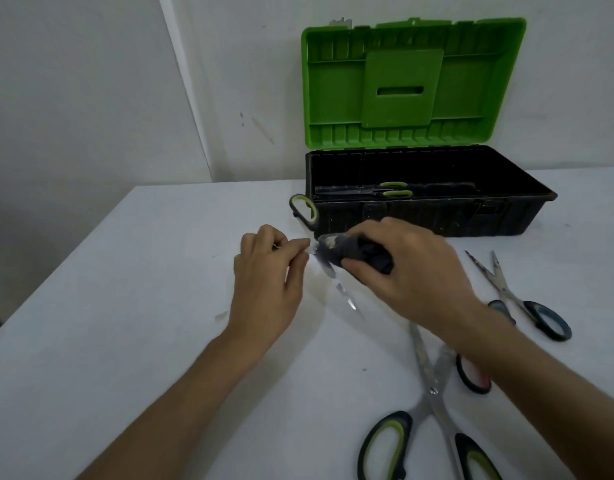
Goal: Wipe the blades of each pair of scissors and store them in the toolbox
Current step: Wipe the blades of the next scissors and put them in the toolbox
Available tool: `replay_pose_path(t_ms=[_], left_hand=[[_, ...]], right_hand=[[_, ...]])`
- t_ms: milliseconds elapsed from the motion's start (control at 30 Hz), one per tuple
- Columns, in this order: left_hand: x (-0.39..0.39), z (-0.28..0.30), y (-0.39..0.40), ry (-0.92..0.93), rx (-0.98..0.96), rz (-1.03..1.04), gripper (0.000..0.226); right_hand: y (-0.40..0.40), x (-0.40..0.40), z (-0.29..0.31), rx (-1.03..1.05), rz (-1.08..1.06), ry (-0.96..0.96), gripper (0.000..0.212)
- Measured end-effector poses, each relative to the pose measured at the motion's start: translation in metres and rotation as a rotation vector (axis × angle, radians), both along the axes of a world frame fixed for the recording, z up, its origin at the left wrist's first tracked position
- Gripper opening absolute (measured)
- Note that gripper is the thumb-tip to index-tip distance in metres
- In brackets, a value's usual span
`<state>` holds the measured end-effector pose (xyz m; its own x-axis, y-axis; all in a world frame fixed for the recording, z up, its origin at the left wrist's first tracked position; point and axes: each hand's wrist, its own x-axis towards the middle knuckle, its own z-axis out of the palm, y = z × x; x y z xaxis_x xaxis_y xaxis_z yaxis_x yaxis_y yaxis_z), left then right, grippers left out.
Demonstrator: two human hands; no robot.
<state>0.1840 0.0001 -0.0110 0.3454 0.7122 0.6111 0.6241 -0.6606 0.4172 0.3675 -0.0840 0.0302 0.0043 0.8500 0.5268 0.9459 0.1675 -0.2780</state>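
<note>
My right hand [409,271] grips a dark grey cloth [354,252] and presses it on the blade of a pair of green-handled scissors [340,289] lying in front of the toolbox. One handle loop [302,207] shows by the toolbox corner. My left hand [267,271] pinches these scissors beside the cloth, though the exact part it holds is hidden. The black toolbox [527,188] stands open with its green lid [413,84] upright. Another green-handled pair [392,189] lies inside.
On the white table, large green-handled scissors [433,393] lie open at the near right. Blue-handled scissors [516,299] lie open further right. A red-handled pair [471,375] is partly hidden under my right forearm. A white wall stands close behind the toolbox.
</note>
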Motion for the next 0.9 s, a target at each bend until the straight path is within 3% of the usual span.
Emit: replay_pose_path(t_ms=[167, 333, 433, 567, 767, 900], left_hand=[[-0.005, 0.005, -0.001, -0.106, -0.122, -0.094, 0.015], [-0.013, 0.011, 0.005, -0.248, -0.402, -0.105, 0.018], [-0.009, 0.012, 0.005, -0.281, -0.522, -0.156, 0.016], [-0.002, 0.01, -0.001, -0.324, -0.542, -0.222, 0.013], [-0.012, 0.001, 0.014, -0.463, -0.631, -0.169, 0.013], [-0.003, 0.002, 0.014, -0.442, -0.629, -0.159, 0.01]], right_hand=[[0.006, -0.004, -0.021, 0.017, -0.105, -0.122, 0.028], [0.003, 0.03, -0.014, 0.047, -0.271, -0.088, 0.025], [-0.003, 0.023, -0.006, 0.128, -0.219, -0.063, 0.026], [0.007, -0.008, -0.008, 0.086, -0.083, -0.097, 0.026], [0.021, 0.023, -0.003, 0.078, -0.263, -0.056, 0.024], [0.011, 0.0, -0.004, 0.11, -0.133, -0.099, 0.021]])
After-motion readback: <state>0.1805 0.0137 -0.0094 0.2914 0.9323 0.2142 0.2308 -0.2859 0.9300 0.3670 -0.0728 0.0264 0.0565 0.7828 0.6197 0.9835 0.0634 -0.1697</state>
